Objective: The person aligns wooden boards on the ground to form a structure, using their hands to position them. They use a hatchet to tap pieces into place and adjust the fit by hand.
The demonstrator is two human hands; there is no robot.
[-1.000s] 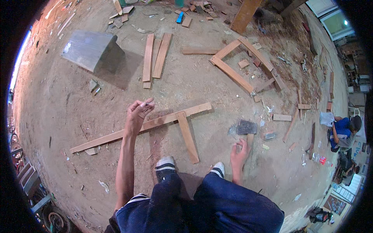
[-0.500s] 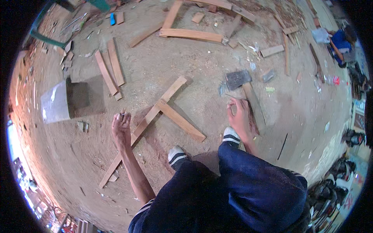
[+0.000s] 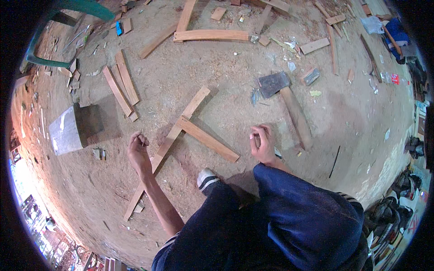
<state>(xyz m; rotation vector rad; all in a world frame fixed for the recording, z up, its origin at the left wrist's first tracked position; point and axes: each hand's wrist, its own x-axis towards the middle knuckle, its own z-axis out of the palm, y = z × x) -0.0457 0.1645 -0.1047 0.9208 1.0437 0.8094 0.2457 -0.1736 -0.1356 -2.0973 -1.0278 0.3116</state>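
My left hand (image 3: 139, 151) is closed just left of a long wooden strip (image 3: 174, 134) on the ground. Its fingers curl inward, and whatever they hold is hidden. A shorter strip (image 3: 212, 141) meets the long one at an angle, its end lying over it. To the right of the shorter strip, my right hand (image 3: 263, 143) hovers with fingers bent toward the thumb; I cannot make out anything in them. Beyond it lies a hammer (image 3: 296, 118) with a heavy dark head and wooden handle. Loose nails (image 3: 254, 95) lie in a small pile beside the hammer's head.
A grey metal box (image 3: 65, 129) stands at the left, near two loose strips (image 3: 118, 90). Farther off are joined wooden pieces (image 3: 211, 35), a blue object (image 3: 119, 28) and a green chair (image 3: 86, 8). A dark thin rod (image 3: 334, 161) lies at the right.
My right hand has drawn back from near the hammer and nails, moving left and closer to me. The left hand's fingers have curled further in. The view has shifted slightly.
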